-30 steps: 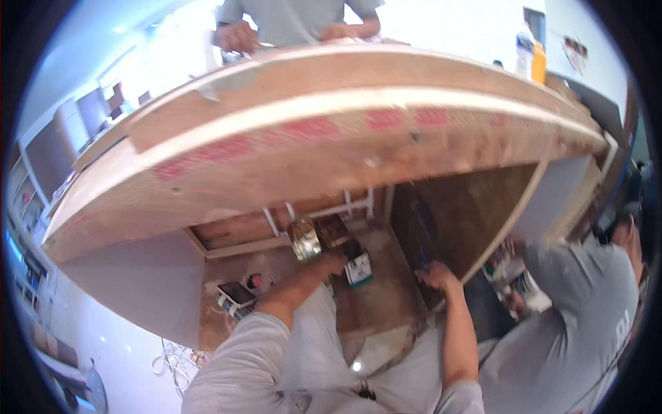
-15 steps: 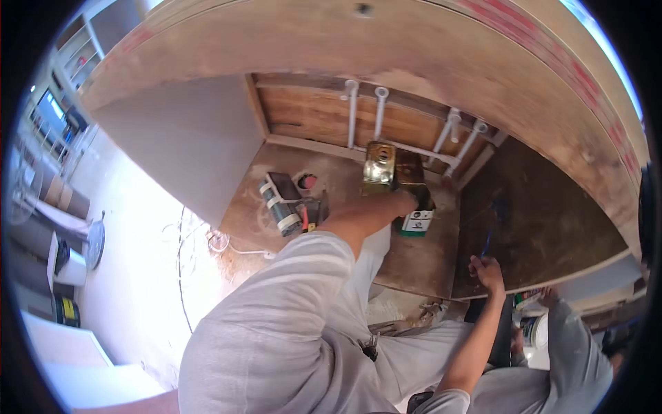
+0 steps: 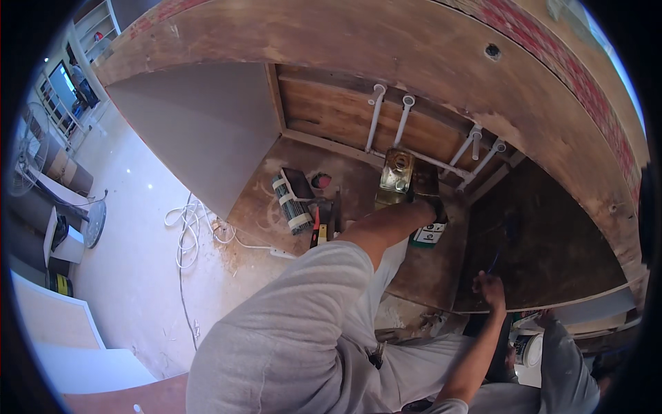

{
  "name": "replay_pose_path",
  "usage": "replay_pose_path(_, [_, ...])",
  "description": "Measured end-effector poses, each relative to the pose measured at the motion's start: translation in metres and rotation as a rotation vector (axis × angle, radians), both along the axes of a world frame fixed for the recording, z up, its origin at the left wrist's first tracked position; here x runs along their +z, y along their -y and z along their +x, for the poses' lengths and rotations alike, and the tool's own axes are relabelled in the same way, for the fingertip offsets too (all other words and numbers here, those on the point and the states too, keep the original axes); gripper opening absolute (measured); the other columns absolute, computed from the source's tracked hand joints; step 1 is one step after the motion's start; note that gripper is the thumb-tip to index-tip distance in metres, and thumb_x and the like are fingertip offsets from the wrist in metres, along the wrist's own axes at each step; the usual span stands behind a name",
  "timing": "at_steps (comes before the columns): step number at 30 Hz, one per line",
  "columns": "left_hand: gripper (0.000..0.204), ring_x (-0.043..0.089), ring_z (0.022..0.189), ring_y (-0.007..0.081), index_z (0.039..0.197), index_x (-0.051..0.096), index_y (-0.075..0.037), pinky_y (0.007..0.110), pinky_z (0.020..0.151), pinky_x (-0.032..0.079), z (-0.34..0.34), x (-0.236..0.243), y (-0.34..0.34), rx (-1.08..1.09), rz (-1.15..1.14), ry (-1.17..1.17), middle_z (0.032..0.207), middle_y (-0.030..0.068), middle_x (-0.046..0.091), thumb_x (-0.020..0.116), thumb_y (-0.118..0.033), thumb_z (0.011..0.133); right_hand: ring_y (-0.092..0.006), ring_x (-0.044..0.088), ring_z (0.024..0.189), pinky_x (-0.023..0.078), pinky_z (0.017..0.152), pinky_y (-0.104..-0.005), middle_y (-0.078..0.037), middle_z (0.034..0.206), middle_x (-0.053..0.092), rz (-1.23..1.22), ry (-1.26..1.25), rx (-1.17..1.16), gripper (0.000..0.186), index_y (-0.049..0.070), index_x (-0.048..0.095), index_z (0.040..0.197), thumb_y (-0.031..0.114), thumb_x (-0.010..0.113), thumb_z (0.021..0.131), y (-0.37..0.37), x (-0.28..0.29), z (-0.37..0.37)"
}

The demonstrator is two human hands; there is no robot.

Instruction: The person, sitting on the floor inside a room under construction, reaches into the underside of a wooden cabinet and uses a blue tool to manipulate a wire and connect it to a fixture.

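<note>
A raw-wood cabinet point(image 3: 331, 41) had a pale grey left side panel point(image 3: 200, 131); 4 white pipes point(image 3: 403, 124) stood along its back edge. Beyond its left edge, glossy pale floor point(image 3: 138, 241) caught small glints, stretching toward open shelves point(image 3: 94, 31) and a bright bluish opening point(image 3: 63, 86).

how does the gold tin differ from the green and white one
The gold tin is shiny metal; the green and white tin shows a mostly white side. The gold tin sits farther back, near the pipes; the green and white tin is closer, by the left hand. Both are inside the cabinet.
</note>
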State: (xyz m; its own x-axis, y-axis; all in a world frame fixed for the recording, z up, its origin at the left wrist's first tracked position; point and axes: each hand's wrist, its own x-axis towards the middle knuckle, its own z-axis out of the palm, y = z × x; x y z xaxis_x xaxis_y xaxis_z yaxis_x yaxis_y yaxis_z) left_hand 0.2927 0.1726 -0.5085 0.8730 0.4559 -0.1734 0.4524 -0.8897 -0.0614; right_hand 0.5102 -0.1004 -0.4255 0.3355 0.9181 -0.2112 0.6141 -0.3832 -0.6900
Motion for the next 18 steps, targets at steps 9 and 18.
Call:
replay_pose_path(9, [0.021, 0.062, 0.095, 0.0284, 0.092, 0.07, -0.009, 0.045, 0.077, 0.05, -0.004, 0.034, 0.025, -0.064, 0.059, 0.062, 0.098, 0.0096, 0.066, 0.057, -0.012, 0.076, -0.0191, 0.064, 0.062, 0.05, 0.061, -0.0306, -0.012, 0.065, 0.063, 0.045, 0.121, 0.027, 0.046, -0.006, 0.064, 0.079, 0.037, 0.053, 0.09, 0.007, -0.013, 0.01])
replay_pose_path(18, [0.021, 0.061, 0.096, 0.0277, 0.093, 0.07, -0.009, 0.045, 0.078, 0.049, -0.002, 0.065, 0.036, -0.09, 0.025, -0.051, 0.1, 0.0089, 0.066, 0.061, -0.015, 0.075, -0.035, 0.061, 0.077, 0.046, 0.071, -0.0386, -0.017, 0.079, 0.061, 0.458, 0.28, -0.076, 0.018, 0.002, 0.056, 0.093, 0.014, 0.062, 0.082, 0.007, 0.021, -0.015])
